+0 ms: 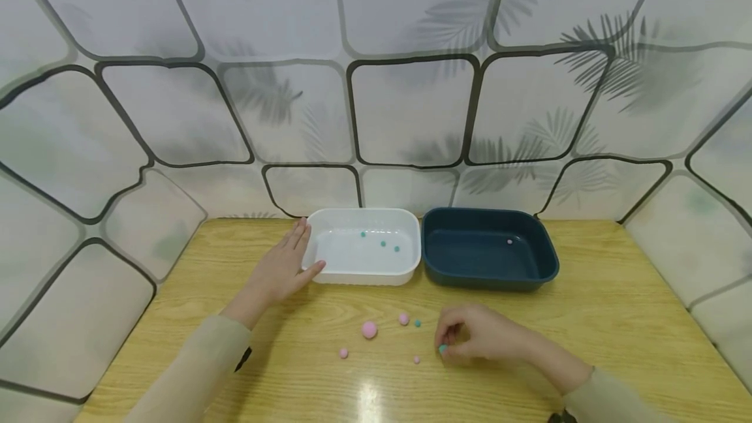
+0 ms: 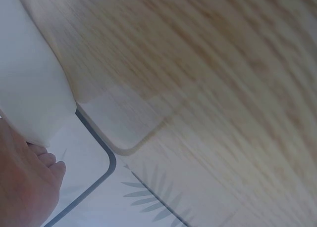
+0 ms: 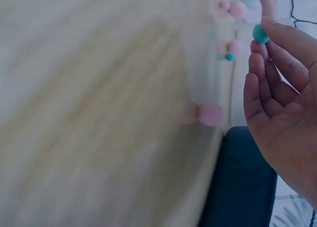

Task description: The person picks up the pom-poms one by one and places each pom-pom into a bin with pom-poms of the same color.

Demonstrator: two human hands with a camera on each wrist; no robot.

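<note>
My right hand (image 1: 478, 335) pinches a teal ball (image 3: 259, 33) between thumb and fingertip, low over the table's front half in the head view. With fingers extended, my left hand (image 1: 281, 269) touches the left side of a white basin (image 1: 358, 277); the left wrist view catches only part of that hand. Three small teal balls (image 1: 383, 243) lie inside the white basin. To its right stands a dark blue basin (image 1: 484, 279) with one small pink ball (image 1: 510, 241) in it. Left of my right hand lie several pink balls, the largest pink ball (image 1: 369, 329) among them, and a small teal ball (image 1: 418, 323).
Both basins stand side by side along the back of the wooden table (image 1: 294, 371). Behind them rises a pale wall (image 1: 411, 116) with stone outlines and leaf patterns. It also closes in the table on the left and right.
</note>
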